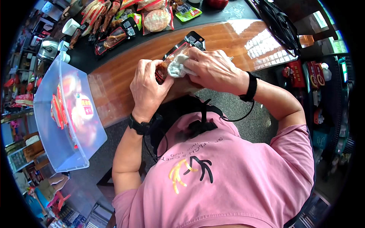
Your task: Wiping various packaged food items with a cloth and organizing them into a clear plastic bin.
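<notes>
Over the wooden table's near edge, my left hand [148, 82] grips one end of a black-and-clear plastic food packet [186, 48]. Brown meat shows through its window, and the packet lies at a slant. My right hand [212, 68] holds a crumpled white cloth [178, 66] pressed against the packet's face. The cloth and the fingers hide the packet's middle.
A translucent plastic bin [85, 148] with packaged flat cakes stands to the left. At the back lie a similar meat packet [115, 40], a round cake in a clear wrapper [156, 20] and a green sachet [188, 14]. White cups [70, 27] and a black bag [281, 28] flank them.
</notes>
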{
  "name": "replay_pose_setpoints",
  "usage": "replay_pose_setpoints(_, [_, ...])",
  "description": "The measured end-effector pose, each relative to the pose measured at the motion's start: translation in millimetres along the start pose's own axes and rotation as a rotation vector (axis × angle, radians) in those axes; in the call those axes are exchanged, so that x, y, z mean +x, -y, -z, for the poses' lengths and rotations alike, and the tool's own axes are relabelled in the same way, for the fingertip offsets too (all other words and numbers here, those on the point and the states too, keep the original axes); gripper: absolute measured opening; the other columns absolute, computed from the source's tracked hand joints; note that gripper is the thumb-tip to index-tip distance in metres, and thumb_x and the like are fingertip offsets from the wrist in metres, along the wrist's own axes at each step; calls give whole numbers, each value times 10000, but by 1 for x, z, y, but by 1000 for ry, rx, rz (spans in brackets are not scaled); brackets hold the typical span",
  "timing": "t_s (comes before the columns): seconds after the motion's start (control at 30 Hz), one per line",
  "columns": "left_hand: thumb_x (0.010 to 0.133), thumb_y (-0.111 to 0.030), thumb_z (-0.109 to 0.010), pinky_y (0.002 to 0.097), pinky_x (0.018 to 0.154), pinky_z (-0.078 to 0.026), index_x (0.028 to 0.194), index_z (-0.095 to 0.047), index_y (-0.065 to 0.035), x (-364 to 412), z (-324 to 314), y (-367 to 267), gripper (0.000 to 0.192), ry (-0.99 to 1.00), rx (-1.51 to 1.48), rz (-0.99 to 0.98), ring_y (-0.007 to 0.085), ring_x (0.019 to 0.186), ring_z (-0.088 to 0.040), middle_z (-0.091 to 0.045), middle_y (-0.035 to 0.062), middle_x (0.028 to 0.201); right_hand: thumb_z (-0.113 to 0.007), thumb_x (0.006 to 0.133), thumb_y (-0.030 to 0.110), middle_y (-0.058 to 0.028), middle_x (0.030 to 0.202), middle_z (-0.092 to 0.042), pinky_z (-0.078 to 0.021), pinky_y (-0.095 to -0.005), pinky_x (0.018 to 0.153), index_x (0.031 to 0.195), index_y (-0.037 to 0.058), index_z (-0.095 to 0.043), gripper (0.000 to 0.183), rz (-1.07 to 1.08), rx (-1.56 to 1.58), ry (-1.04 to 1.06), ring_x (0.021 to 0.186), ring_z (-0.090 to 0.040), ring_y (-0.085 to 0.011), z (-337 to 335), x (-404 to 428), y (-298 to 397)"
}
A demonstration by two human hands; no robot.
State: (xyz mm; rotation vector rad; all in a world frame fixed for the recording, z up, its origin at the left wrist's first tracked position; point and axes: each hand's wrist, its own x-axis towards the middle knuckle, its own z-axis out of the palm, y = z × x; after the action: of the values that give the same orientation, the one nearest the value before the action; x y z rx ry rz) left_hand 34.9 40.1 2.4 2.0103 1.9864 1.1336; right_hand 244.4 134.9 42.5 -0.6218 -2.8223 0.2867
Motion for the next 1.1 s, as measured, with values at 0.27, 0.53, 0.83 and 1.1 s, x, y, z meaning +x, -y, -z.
replay_pose_setpoints(0.27, [839,-325,-848,409,777,-535,1054,-668,-70,-1,1,-1,379,-27,19,16,281,890,-654,-609,80,999,-643,979,406,-131,910,-678,-545,-446,631,948,93,-746,331,-264,-113,24,779,-699,-312,39,-10,-38])
replay_pose_setpoints(0.53, [778,-316,-860,456,911,-477,1043,-641,-79,-1,0,-1,418,-67,152,-123,318,1134,-555,-563,89,1143,-666,856,77,-63,1418,-610,-578,-401,861,1389,145,-612,539,68,-127,-233,1104,-645,-277,0,1,-17])
replay_pose_setpoints(0.83, [824,-284,-842,454,1020,-402,1149,-593,-73,-3,-5,5,461,-31,81,-127,317,1170,-543,-616,93,1215,-703,703,57,20,1395,-647,-494,-349,949,1295,172,-689,602,-123,-239,-82,1065,-601,-265,2,-32,-64])
replay_pose_setpoints(1.1, [832,-264,-832,452,978,-430,1257,-594,-56,-2,-2,2,530,-7,41,-87,327,1089,-552,-607,117,1156,-686,845,66,-104,1114,-706,-566,-416,889,1163,98,-717,321,-174,-164,-409,1021,-685,-326,41,-23,-75])
